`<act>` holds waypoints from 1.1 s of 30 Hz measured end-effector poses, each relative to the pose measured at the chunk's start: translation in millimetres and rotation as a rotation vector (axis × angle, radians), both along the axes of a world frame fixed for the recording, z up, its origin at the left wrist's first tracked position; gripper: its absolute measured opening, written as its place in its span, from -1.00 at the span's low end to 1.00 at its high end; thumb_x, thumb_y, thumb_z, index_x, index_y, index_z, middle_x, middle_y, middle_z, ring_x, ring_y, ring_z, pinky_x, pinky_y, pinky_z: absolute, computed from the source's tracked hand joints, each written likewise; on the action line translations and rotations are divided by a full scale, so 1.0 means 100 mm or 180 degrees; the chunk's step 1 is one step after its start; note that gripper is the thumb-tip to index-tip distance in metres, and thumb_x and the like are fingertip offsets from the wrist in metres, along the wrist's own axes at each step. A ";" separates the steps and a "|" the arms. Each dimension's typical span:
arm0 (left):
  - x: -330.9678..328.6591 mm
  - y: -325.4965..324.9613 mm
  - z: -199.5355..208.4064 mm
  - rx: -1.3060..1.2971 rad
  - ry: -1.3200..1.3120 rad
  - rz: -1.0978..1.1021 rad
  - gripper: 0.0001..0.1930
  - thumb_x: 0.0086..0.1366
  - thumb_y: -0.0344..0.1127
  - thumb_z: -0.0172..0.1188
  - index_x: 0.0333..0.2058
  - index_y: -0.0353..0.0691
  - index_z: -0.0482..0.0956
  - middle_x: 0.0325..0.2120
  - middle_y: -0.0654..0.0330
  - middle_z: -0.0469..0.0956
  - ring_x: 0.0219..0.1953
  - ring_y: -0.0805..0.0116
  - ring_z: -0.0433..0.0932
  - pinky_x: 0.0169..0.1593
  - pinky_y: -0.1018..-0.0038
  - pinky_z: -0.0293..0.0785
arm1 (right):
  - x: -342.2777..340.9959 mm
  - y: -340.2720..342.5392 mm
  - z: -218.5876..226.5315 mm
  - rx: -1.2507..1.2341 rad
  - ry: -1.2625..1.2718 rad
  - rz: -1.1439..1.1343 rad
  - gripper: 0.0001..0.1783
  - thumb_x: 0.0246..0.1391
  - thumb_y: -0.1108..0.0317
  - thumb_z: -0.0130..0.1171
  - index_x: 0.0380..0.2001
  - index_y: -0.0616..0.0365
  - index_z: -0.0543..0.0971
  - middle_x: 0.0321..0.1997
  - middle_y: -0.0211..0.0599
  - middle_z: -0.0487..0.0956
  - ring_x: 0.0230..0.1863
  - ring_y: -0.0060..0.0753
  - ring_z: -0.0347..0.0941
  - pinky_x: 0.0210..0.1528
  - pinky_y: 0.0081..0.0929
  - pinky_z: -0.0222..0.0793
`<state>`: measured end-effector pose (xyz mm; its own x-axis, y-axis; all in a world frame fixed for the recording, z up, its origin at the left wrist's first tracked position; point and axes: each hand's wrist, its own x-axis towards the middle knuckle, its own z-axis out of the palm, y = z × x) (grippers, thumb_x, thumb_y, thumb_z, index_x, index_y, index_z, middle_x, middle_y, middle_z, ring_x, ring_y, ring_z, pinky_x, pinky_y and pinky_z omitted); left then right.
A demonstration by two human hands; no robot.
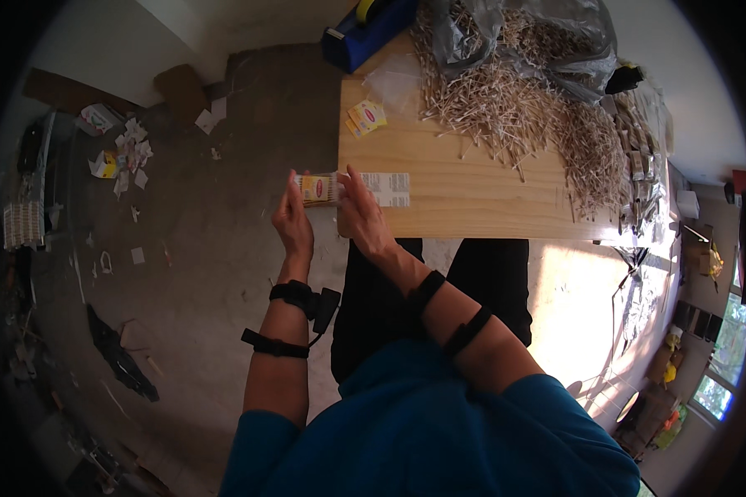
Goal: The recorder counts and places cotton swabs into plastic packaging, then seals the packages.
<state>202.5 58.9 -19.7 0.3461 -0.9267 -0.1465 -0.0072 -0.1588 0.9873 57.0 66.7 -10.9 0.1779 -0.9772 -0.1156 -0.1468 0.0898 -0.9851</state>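
Swab packet (317, 190) — raised just off the surface's (489, 199) left edge.
Left hand (293, 217), fingers upward, grips it; right hand (361, 214) slants in, fingers extended at its right end — pinch unclear.

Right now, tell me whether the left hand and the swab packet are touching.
Touching. The head view shows the left hand against the left end of the swab packet, with no gap visible.

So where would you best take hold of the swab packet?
Probably at its left and right ends, one from each side: the swab packet looks widest left-to-right between the left hand and right hand, yellow label facing up.
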 end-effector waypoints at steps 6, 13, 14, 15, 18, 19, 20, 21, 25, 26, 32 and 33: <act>0.01 0.02 0.06 0.0023 0.0263 0.0088 -0.44 0.54 0.00 -0.14 0.25 -0.35 0.36 0.05 0.06 0.57 0.05 0.41 0.51 0.12 0.49 0.41 | -0.06 0.10 0.07 0.0599 -0.1094 -0.0391 -0.42 0.37 0.36 -0.12 0.39 0.26 0.08 0.31 -0.03 0.36 0.25 -0.15 0.37 0.29 -0.34 0.28; 0.12 0.07 0.01 0.0418 0.0156 -0.0125 -0.43 0.52 0.06 -0.15 0.26 -0.27 0.37 0.05 0.13 0.51 0.05 0.36 0.51 0.10 0.42 0.47 | -0.10 0.21 0.09 0.1220 -0.2332 -0.0804 -0.54 0.37 0.37 -0.13 0.27 0.33 0.22 0.20 -0.03 0.43 0.20 -0.23 0.44 0.24 -0.36 0.38; 0.13 0.07 -0.03 0.0398 0.0119 -0.0189 -0.44 0.52 0.07 -0.15 0.26 -0.24 0.37 0.04 0.11 0.51 0.05 0.33 0.52 0.12 0.39 0.48 | -0.10 0.20 0.08 0.1221 -0.2333 -0.0804 -0.54 0.37 0.37 -0.13 0.27 0.33 0.22 0.20 -0.03 0.43 0.20 -0.23 0.44 0.24 -0.36 0.38; 0.12 0.07 -0.04 0.0402 0.0123 -0.0194 -0.44 0.52 0.07 -0.15 0.26 -0.24 0.37 0.04 0.11 0.51 0.05 0.33 0.52 0.12 0.39 0.48 | -0.10 0.19 0.07 0.1296 -0.2374 -0.0797 -0.55 0.37 0.38 -0.13 0.25 0.33 0.22 0.19 -0.03 0.43 0.20 -0.24 0.44 0.24 -0.37 0.38; 0.11 0.07 -0.13 0.0279 0.0186 -0.0128 -0.43 0.51 0.07 -0.14 0.21 -0.30 0.40 0.02 0.07 0.51 0.01 0.34 0.54 0.09 0.39 0.50 | -0.03 0.22 0.06 0.1366 -0.2502 -0.0857 -0.57 0.36 0.41 -0.12 0.23 0.35 0.24 0.19 -0.02 0.43 0.21 -0.25 0.43 0.25 -0.38 0.37; 0.17 0.07 -0.17 0.0304 -0.0037 -0.0245 -0.43 0.51 0.08 -0.13 0.17 -0.33 0.43 0.02 0.06 0.51 -0.01 0.34 0.54 0.06 0.39 0.50 | 0.00 0.23 0.08 0.1362 -0.2593 -0.0911 -0.58 0.35 0.42 -0.12 0.21 0.36 0.25 0.20 -0.02 0.43 0.22 -0.26 0.42 0.26 -0.38 0.36; 0.21 0.08 -0.21 0.0328 -0.0261 -0.0362 -0.43 0.51 0.08 -0.13 0.13 -0.36 0.46 0.01 0.05 0.52 -0.03 0.35 0.55 0.04 0.40 0.51 | 0.01 0.22 0.09 0.1365 -0.2592 -0.0917 -0.58 0.35 0.42 -0.12 0.21 0.36 0.25 0.20 -0.02 0.43 0.22 -0.26 0.42 0.26 -0.38 0.36; 0.20 0.07 -0.19 0.0330 -0.0259 -0.0372 -0.43 0.51 0.08 -0.13 0.13 -0.36 0.46 0.01 0.05 0.52 -0.03 0.35 0.55 0.04 0.40 0.51 | 0.01 0.21 0.10 0.1429 -0.2569 -0.0925 -0.59 0.34 0.43 -0.12 0.20 0.35 0.25 0.20 -0.02 0.42 0.23 -0.26 0.42 0.27 -0.39 0.36; 0.10 0.06 -0.13 0.0561 0.0899 0.0070 -0.41 0.47 0.07 -0.02 0.23 -0.32 0.35 0.04 0.10 0.49 0.04 0.37 0.48 0.11 0.41 0.42 | -0.09 0.20 0.14 0.1052 -0.2035 -0.0557 -0.60 0.35 0.47 -0.14 0.21 0.34 0.27 0.24 -0.05 0.40 0.26 -0.26 0.38 0.29 -0.41 0.33; 0.05 0.04 -0.11 0.0453 0.1573 0.0485 -0.39 0.46 0.08 0.01 0.25 -0.29 0.32 0.07 0.12 0.46 0.09 0.35 0.45 0.16 0.38 0.39 | -0.07 0.18 0.13 0.1049 -0.2040 -0.0552 -0.60 0.35 0.47 -0.14 0.21 0.34 0.27 0.24 -0.05 0.40 0.26 -0.26 0.38 0.29 -0.41 0.33; -0.17 -0.04 -0.11 0.0328 0.3040 0.0311 -0.42 0.41 0.10 0.08 0.18 -0.22 0.33 0.10 0.11 0.43 0.17 0.26 0.38 0.32 0.27 0.21 | 0.03 0.10 0.06 0.0722 -0.2159 -0.0901 -0.56 0.37 0.46 -0.11 0.27 0.31 0.27 0.29 -0.13 0.38 0.31 -0.31 0.32 0.34 -0.42 0.26; -0.23 -0.07 0.01 0.0389 0.3036 0.0479 -0.44 0.41 0.06 0.09 0.16 -0.26 0.33 0.11 0.09 0.45 0.18 0.26 0.39 0.30 0.28 0.27 | 0.08 0.11 0.06 0.0719 -0.2303 -0.0996 -0.55 0.37 0.45 -0.10 0.27 0.31 0.27 0.30 -0.13 0.37 0.31 -0.31 0.31 0.35 -0.42 0.24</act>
